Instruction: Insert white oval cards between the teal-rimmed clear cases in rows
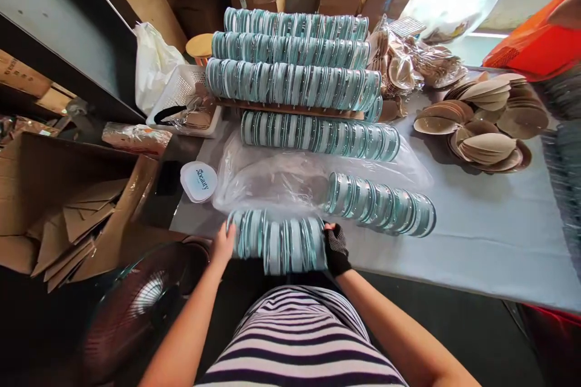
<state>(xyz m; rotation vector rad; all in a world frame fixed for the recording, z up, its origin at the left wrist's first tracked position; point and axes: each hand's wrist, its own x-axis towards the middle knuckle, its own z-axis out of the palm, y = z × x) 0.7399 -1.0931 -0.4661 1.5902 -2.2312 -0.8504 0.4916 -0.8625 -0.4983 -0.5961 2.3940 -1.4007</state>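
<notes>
A short row of round, clear teal-edged pieces (290, 245), standing on edge face to face, is squeezed end to end between my hands at the table's front edge. My bare left hand (222, 243) presses its left end, fingers partly hidden. My right hand (336, 247), in a dark fingerless glove, grips the right end. The row is uneven, its right part sitting lower than its left. Just beyond my right hand lies another row of the same pieces (381, 204). A clear plastic bag (272, 178) is spread flat behind my hands.
Several longer rows of teal pieces (293, 84) stand farther back. Brown oval pads (488, 148) lie in piles at right. A white round card (198, 181) and a white basket (179, 97) are at left. A fan (136, 308) and cardboard box (68, 199) stand below left.
</notes>
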